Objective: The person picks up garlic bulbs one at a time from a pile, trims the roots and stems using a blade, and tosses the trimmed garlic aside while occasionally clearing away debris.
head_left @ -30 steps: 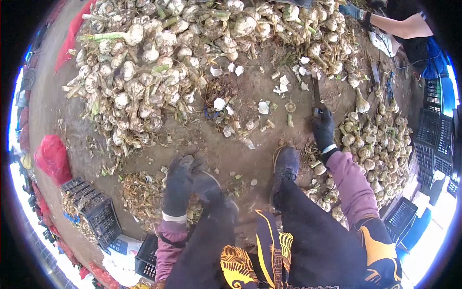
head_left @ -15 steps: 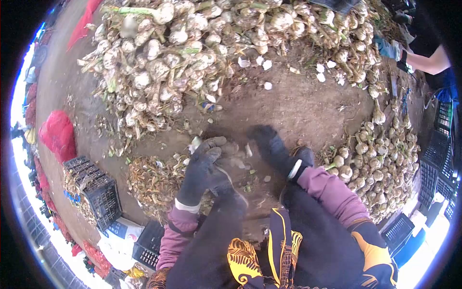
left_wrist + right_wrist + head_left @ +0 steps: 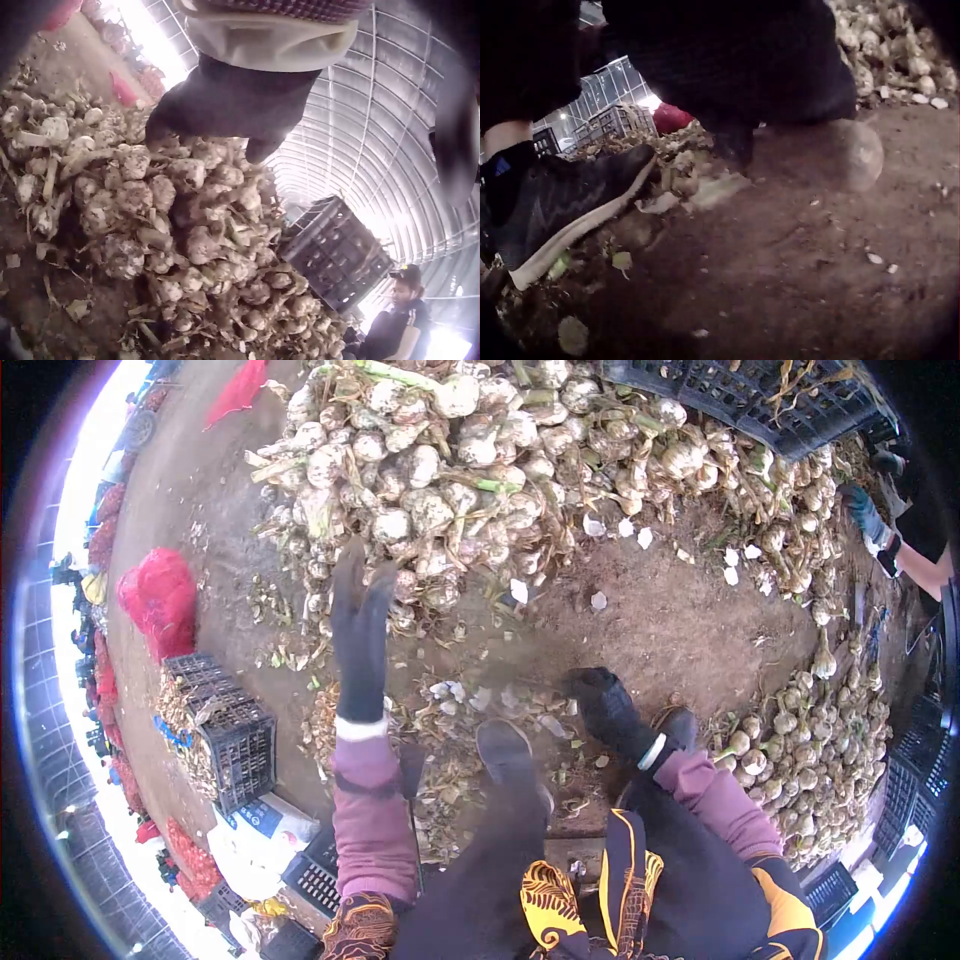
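My gloved left hand (image 3: 362, 635) reaches over the near edge of a heap of garlic bulbs (image 3: 430, 510), fingers extended and apart. From the left wrist, the hand (image 3: 232, 101) hangs above the bulbs (image 3: 135, 187) and holds nothing visible; whether its fingertips touch them I cannot tell. My gloved right hand (image 3: 608, 710) is low over the soil in front of the right shoe, curled round a knife whose blade (image 3: 530, 682) shows as a dark blurred streak pointing left. In the right wrist view that hand (image 3: 802, 86) is dark and its grip is hidden.
Trimmed bulbs (image 3: 800, 760) lie in a pile at right. Peelings (image 3: 450, 730) litter the ground by the left shoe (image 3: 510, 755). A black crate (image 3: 240, 750) and red sack (image 3: 160, 600) stand at left, another crate (image 3: 750, 400) behind the heap. Another person's gloved hand (image 3: 865, 515) is at far right.
My left hand has moved from near the left knee forward to the heap. My right hand has come in from the right with the knife and lies low near the shoes. The view has shifted left.
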Motion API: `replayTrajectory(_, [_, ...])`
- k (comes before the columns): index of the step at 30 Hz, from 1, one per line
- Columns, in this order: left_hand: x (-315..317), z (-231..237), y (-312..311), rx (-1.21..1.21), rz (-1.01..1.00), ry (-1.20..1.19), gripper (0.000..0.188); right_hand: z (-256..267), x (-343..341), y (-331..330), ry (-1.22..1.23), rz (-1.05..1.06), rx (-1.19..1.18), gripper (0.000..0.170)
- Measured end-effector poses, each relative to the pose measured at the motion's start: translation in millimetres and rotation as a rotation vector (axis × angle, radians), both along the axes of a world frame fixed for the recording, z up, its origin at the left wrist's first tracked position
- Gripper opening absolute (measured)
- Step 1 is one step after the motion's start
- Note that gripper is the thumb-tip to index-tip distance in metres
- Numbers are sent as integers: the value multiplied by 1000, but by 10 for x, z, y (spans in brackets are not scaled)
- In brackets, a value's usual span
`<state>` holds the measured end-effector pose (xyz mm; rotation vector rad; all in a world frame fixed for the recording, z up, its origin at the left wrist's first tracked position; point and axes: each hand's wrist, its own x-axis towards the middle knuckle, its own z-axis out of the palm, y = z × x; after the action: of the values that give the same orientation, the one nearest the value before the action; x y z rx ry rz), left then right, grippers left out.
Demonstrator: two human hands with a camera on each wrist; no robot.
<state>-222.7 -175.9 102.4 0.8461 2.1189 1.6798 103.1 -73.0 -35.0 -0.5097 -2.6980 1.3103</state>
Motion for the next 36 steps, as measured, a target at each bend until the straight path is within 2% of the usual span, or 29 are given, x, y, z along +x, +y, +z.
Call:
replayTrajectory(1, [-90,-31,82,37,2,-263,56,100,-13,29,29,-44,-42,44])
replayTrajectory(4, [-286,-208,364,-14,-143,-226,68,379,94,206,87,-209,-116,39])
replayTrajectory(6, [-424,-378,596,-354,-46,172,85,468,319,332,102,-363,-105,34])
replayTrajectory(7, [-478,-431,698,-521,7,376,93,457,418,381,-25,-540,-390,28])
replayTrajectory(8, [-512,-471,741,-689,64,581,102,462,529,450,-25,-564,-355,28])
replayTrajectory(10, [-426,-424,792,-543,63,552,99,632,626,552,-23,-612,-294,29])
replayTrajectory(11, [-422,-461,784,-481,49,555,97,739,627,553,-29,-730,-468,30])
replayTrajectory(12, [-398,-435,797,-417,37,557,94,728,666,550,-20,-719,-420,30])
replayTrajectory(14, [-227,-414,804,-498,-46,586,73,687,775,578,4,-695,-323,30])
replayTrajectory(16, [-45,-440,813,-616,-134,709,59,733,747,574,-39,-729,-401,29])
replayTrajectory(18, [385,-625,862,-449,-172,419,57,670,761,600,-9,-701,-386,30])
replayTrajectory(19, [531,-763,882,-428,-53,673,53,689,761,615,-40,-733,-443,30])
replayTrajectory(20, [683,-964,899,-357,-73,376,64,734,733,624,-72,-767,-498,30])
replayTrajectory(22, [1055,-906,998,-359,-322,240,57,761,758,570,-72,-810,-551,30])
replayTrajectory(25, [1264,-664,1238,-205,-438,262,48,679,851,576,41,-813,-454,30])
replayTrajectory(27, [1047,-461,1407,-127,-325,422,47,533,986,567,81,-793,-302,30])
replayTrajectory(28, [777,-486,1495,-207,-250,690,52,497,1048,587,50,-804,-303,31])
replayTrajectory(29, [556,-383,1514,-341,-208,1049,66,465,1110,598,19,-815,-308,31])
replayTrajectory(30, [387,-321,1554,-455,-207,1147,73,438,1170,583,-14,-825,-315,31])
replayTrajectory(32, [72,-650,1543,-558,-317,989,69,378,1264,560,125,-833,-405,33])
replayTrajectory(34, [507,-510,1526,-864,-282,1149,72,381,1284,556,175,-860,-468,35])
replayTrajectory(35, [463,-768,1521,-835,-316,879,69,412,1297,575,150,-886,-486,37])
replayTrajectory(36, [522,-735,1585,-854,-324,881,68,439,1320,608,124,-914,-499,38])
